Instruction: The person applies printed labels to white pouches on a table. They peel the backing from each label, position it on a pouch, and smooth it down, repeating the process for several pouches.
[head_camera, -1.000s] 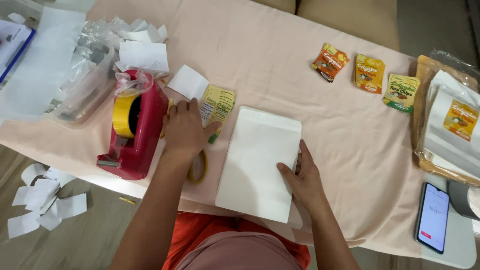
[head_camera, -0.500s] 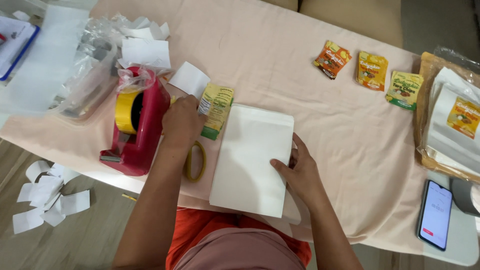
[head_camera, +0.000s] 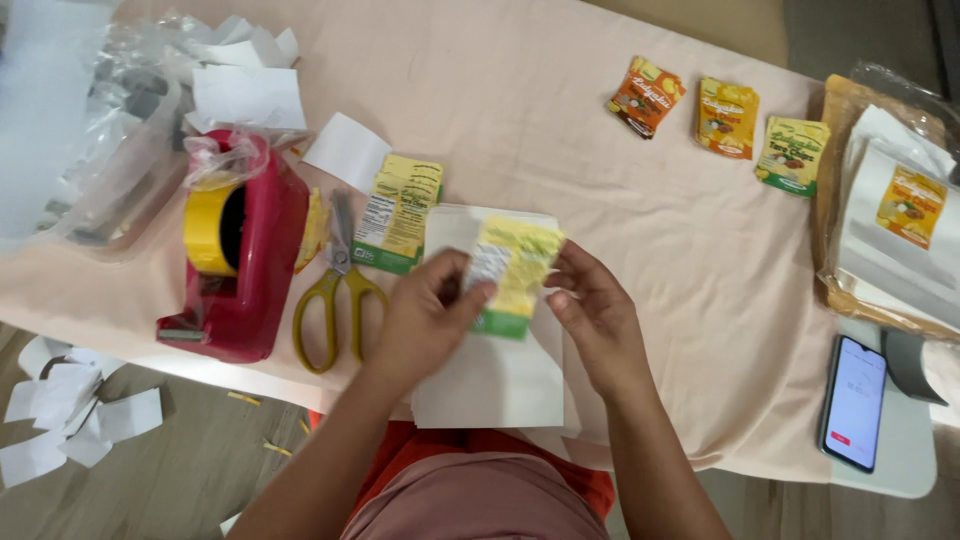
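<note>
pink-clothed worktop (head_camera: 600, 160) carried a white pouch (head_camera: 495, 380); both hands had left it, and left hand (head_camera: 425, 320) and right hand (head_camera: 590, 320) fingers now pinched a yellow label (head_camera: 512, 275) lifted above it.

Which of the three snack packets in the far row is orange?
The leftmost packet, lying tilted. The middle one is amber-yellow and the right one pale yellow-green.

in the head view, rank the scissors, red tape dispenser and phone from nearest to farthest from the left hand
1. Scissors: just to the left of the left hand, on the pink cloth.
2. Red tape dispenser: farther left, beyond the scissors.
3. Phone: far right, at the table's edge.
</note>
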